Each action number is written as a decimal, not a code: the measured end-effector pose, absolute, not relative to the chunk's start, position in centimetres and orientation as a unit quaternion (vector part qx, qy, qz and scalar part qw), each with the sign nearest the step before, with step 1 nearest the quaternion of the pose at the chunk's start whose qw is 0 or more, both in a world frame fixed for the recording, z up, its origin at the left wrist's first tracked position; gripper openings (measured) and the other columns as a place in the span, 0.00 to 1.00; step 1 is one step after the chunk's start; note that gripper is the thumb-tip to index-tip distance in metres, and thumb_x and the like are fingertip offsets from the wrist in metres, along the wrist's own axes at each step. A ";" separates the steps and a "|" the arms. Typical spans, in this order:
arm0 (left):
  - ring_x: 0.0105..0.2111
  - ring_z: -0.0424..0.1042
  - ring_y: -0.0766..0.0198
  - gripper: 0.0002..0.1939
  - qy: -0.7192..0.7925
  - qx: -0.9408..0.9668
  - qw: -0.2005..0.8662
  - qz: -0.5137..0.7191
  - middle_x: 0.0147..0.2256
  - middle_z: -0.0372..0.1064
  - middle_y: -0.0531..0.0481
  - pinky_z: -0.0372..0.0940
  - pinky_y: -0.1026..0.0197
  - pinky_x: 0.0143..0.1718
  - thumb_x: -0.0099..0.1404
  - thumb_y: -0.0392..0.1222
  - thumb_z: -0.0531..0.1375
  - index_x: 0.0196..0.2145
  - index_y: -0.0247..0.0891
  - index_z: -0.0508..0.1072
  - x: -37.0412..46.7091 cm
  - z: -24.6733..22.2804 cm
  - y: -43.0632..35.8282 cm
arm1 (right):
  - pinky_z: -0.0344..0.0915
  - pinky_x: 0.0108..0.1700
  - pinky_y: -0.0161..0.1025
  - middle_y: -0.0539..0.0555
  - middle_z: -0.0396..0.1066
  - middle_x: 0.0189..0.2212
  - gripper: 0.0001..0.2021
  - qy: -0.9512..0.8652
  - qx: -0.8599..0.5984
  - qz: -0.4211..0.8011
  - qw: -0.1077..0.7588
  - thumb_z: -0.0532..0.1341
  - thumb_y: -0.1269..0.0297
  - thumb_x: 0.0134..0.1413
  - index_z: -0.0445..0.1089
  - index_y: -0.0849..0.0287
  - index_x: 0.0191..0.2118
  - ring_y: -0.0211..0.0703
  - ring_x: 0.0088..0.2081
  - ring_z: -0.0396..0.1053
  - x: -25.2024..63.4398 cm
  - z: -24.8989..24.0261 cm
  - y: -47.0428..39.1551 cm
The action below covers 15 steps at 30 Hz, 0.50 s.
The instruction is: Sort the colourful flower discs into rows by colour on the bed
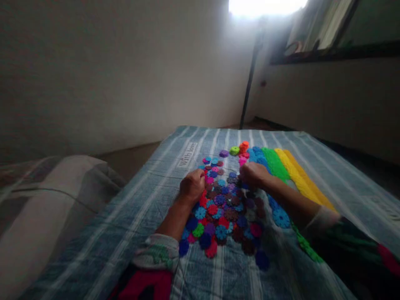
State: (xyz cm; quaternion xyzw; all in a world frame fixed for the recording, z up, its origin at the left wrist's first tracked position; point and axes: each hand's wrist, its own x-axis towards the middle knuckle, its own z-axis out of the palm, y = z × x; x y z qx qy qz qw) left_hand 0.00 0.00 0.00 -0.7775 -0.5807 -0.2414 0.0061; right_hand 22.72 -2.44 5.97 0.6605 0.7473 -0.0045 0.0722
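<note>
Cloth (162, 179) striped, w/ discs (219, 200); lit lamp (265, 6) nr wall (125, 75).

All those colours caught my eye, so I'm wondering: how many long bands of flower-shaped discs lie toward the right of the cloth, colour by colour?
Blue band: 1
Green band: 1
Yellow band: 1
Orange band: 1
Total: 4 bands. The loose flower-shaped discs overlap too much to count.
</note>
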 end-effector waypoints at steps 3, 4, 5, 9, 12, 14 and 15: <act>0.39 0.73 0.59 0.08 -0.577 -0.779 0.005 -0.247 0.35 0.75 0.46 0.61 0.62 0.39 0.64 0.34 0.52 0.34 0.37 0.72 -0.1 -0.2 -0.1 | 0.65 0.37 0.36 0.67 0.76 0.38 0.14 0.748 0.659 -0.016 0.083 0.56 0.65 0.57 0.76 0.65 0.41 0.52 0.42 0.74 23.1 5.8 -2.6; 0.39 0.73 0.59 0.08 -0.576 -0.779 0.005 -0.248 0.35 0.75 0.46 0.61 0.62 0.39 0.64 0.34 0.52 0.34 0.37 0.72 -0.2 -0.2 -0.1 | 0.65 0.37 0.35 0.66 0.76 0.38 0.13 0.748 0.658 -0.020 0.085 0.56 0.65 0.57 0.77 0.64 0.41 0.51 0.42 0.74 23.3 5.8 -2.7; 0.39 0.73 0.59 0.08 -0.575 -0.779 0.005 -0.249 0.35 0.75 0.46 0.61 0.62 0.39 0.64 0.34 0.53 0.34 0.37 0.72 -0.2 -0.2 -0.1 | 0.64 0.36 0.34 0.65 0.76 0.37 0.13 0.749 0.656 -0.025 0.087 0.56 0.65 0.57 0.77 0.64 0.39 0.49 0.41 0.74 23.5 5.9 -2.7; 0.38 0.73 0.59 0.08 -0.578 -0.779 0.007 -0.244 0.35 0.75 0.46 0.61 0.62 0.38 0.64 0.35 0.53 0.35 0.37 0.72 -0.1 0.0 -0.3 | 0.63 0.35 0.33 0.61 0.77 0.37 0.13 0.747 0.659 -0.032 0.079 0.55 0.66 0.58 0.77 0.60 0.39 0.47 0.40 0.74 24.2 6.2 -2.7; 0.38 0.73 0.59 0.07 -0.577 -0.780 0.011 -0.242 0.35 0.75 0.46 0.61 0.61 0.38 0.64 0.35 0.53 0.34 0.37 0.72 0.0 0.2 -0.4 | 0.63 0.38 0.34 0.60 0.76 0.41 0.14 0.745 0.663 -0.031 0.068 0.56 0.67 0.57 0.76 0.58 0.44 0.48 0.44 0.73 24.3 6.0 -2.4; 0.38 0.73 0.59 0.07 -0.576 -0.780 0.012 -0.244 0.35 0.75 0.46 0.61 0.62 0.38 0.64 0.35 0.53 0.34 0.37 0.72 0.0 0.2 -0.4 | 0.63 0.40 0.35 0.61 0.75 0.44 0.16 0.745 0.663 -0.032 0.063 0.57 0.68 0.56 0.75 0.58 0.48 0.49 0.46 0.72 24.1 5.6 -2.2; 0.38 0.73 0.59 0.07 -0.575 -0.780 0.012 -0.245 0.35 0.75 0.46 0.61 0.62 0.38 0.64 0.35 0.53 0.34 0.37 0.72 -0.1 0.2 -0.4 | 0.64 0.41 0.36 0.62 0.75 0.44 0.16 0.745 0.663 -0.032 0.062 0.57 0.69 0.55 0.74 0.58 0.48 0.50 0.47 0.72 24.0 5.5 -2.1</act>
